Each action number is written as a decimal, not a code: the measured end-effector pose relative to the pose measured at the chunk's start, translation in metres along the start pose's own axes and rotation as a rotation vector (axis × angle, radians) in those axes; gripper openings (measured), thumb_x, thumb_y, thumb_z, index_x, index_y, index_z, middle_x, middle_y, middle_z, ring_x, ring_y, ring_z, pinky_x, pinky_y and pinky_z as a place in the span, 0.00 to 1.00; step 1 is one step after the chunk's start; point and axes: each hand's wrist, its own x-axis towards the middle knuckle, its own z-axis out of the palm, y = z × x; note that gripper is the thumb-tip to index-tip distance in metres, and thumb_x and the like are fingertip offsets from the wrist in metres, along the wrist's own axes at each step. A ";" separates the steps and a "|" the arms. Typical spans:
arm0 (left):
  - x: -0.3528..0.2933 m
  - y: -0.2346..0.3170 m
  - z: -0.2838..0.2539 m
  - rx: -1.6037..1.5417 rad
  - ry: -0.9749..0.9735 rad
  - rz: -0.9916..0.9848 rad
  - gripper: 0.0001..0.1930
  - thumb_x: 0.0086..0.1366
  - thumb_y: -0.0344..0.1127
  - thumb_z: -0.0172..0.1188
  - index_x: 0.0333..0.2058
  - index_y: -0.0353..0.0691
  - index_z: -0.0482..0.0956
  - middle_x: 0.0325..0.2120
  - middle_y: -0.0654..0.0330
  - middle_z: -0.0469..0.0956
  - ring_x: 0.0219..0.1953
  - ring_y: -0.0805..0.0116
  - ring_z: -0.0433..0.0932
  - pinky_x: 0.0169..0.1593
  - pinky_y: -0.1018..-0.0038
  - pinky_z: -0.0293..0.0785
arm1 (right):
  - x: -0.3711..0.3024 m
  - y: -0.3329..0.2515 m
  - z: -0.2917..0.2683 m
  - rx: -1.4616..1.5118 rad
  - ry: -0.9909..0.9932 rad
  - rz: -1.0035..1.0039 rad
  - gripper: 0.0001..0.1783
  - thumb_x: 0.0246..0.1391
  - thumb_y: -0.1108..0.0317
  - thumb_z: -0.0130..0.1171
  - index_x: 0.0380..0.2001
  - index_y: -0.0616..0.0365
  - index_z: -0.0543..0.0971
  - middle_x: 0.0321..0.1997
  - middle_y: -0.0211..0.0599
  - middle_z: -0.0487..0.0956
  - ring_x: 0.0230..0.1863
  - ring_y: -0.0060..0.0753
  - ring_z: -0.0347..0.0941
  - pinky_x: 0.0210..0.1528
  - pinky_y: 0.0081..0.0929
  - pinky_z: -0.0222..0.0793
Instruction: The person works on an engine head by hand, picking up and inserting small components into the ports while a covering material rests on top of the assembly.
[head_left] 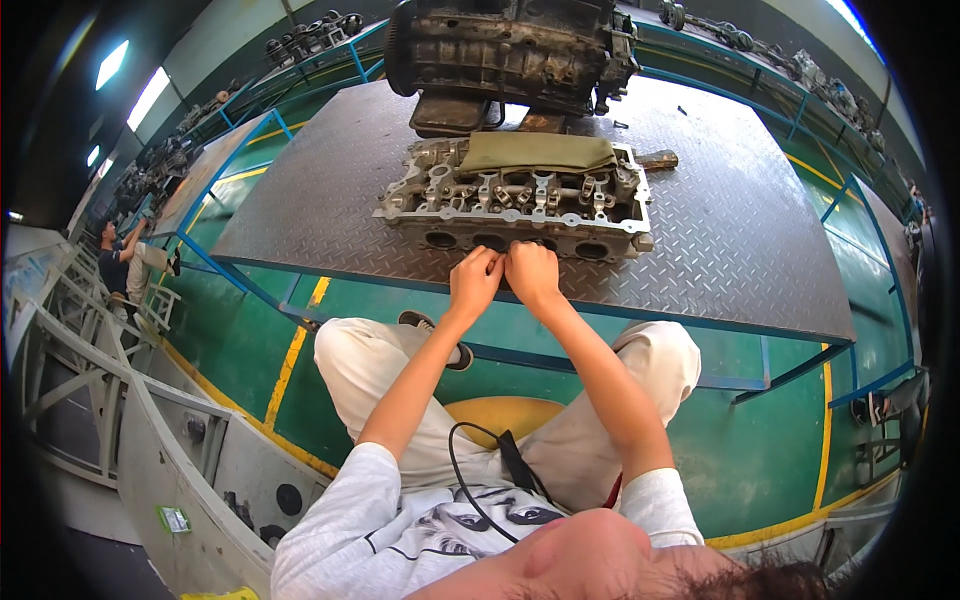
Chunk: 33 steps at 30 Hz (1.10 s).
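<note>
An aluminium cylinder head [570, 217], its valve gear showing on top and round ports along its near side, lies on the metal table [740, 220] in front of me. My left hand [476, 280] and my right hand [531, 270] meet at the middle of that near side, close to the table's front edge. Both have their fingers curled in and almost touching each other. Whatever the fingertips pinch is hidden or too small to name. Across the far part of the cylinder head rests a folded olive cloth [540, 153].
Behind the cylinder head stands a large dark engine block [510, 50]. A brown, worn piece [658, 160] sticks out at its right, and small bolts [621, 125] lie farther back. Benches with engine parts [310, 38] line the room. Another person [118, 262] sits at far left.
</note>
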 end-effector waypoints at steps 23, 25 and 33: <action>-0.012 0.002 0.008 -0.019 -0.028 -0.015 0.09 0.57 0.32 0.62 0.22 0.37 0.74 0.21 0.56 0.72 0.24 0.52 0.75 0.27 0.62 0.71 | -0.019 0.010 -0.039 0.078 0.306 -0.147 0.06 0.55 0.68 0.57 0.26 0.57 0.76 0.25 0.40 0.76 0.21 0.47 0.75 0.22 0.37 0.69; -0.012 -0.001 0.006 -0.029 -0.027 -0.004 0.10 0.57 0.32 0.63 0.22 0.36 0.72 0.19 0.56 0.69 0.21 0.53 0.72 0.26 0.63 0.67 | -0.023 0.018 -0.039 0.092 0.329 -0.129 0.05 0.55 0.69 0.58 0.26 0.57 0.77 0.25 0.40 0.76 0.21 0.47 0.75 0.22 0.38 0.69; -0.012 0.000 0.004 0.016 -0.070 -0.014 0.10 0.57 0.33 0.63 0.21 0.36 0.74 0.20 0.56 0.72 0.23 0.52 0.75 0.27 0.62 0.71 | -0.022 0.032 -0.043 0.085 0.396 -0.088 0.05 0.53 0.69 0.59 0.26 0.59 0.79 0.26 0.41 0.78 0.23 0.48 0.76 0.25 0.38 0.71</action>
